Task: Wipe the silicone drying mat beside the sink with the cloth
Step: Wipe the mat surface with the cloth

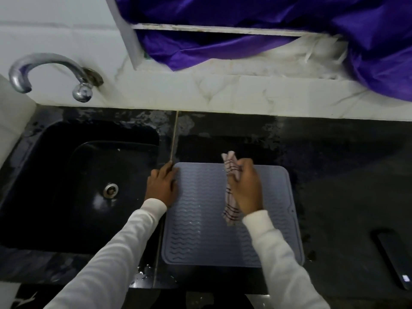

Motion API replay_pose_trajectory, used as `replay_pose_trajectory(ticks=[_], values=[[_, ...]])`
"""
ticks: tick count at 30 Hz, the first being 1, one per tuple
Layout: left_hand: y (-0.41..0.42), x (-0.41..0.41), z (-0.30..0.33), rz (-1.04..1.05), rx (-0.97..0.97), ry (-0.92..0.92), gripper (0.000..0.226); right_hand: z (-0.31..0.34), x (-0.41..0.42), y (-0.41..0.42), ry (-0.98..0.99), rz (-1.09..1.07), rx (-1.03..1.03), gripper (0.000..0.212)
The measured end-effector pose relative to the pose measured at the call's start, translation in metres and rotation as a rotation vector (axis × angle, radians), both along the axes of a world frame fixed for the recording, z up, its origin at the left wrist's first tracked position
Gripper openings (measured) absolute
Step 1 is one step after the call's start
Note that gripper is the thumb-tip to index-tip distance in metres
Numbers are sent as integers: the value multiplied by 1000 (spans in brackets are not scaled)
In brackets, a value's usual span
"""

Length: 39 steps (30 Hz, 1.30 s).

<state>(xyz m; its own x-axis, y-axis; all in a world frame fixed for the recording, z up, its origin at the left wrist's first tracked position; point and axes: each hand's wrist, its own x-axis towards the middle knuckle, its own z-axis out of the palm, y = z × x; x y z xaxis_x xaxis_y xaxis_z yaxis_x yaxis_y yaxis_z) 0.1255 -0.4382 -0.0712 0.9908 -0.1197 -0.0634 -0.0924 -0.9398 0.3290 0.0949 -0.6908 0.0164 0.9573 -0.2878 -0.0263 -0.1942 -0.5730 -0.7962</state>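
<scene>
Right hand (246,186) clamped checked cloth (231,197) mid-frame on silicone mat (200,219); left hand (162,186) lay flat pinning the edge. I reckoned wiping underway; next needs downward strokes.

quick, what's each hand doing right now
Left hand: open, flat on the mat at its left edge.
Right hand: closed, holding the cloth.

Under the left hand's fingers (171,175), the grey drying mat (200,219) looks matt, rubbery silicone, ribbed in wavy lines. Between the right hand's fingers (242,169) sits soft woven cloth (230,202), striped. The countertop (334,175) beyond is dark speckled stone, wet-glossy; the tap (46,71) is polished metal.
</scene>
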Motion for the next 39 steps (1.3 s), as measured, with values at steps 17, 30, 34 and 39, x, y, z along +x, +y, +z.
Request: replay_pose_trajectory(ticks=[17,30,34,39], values=[[24,5,-7,-316,215,-169,48,-88,1,145,99,297,-726,59],[14,4,-1,-299,217,-115,59,-71,20,98,218,314,-774,54],[8,3,0,-275,244,20,58,-71,18,73,221,288,-780,55],[3,-1,3,-229,279,83,61,-71,12,21,247,196,-808,54]])
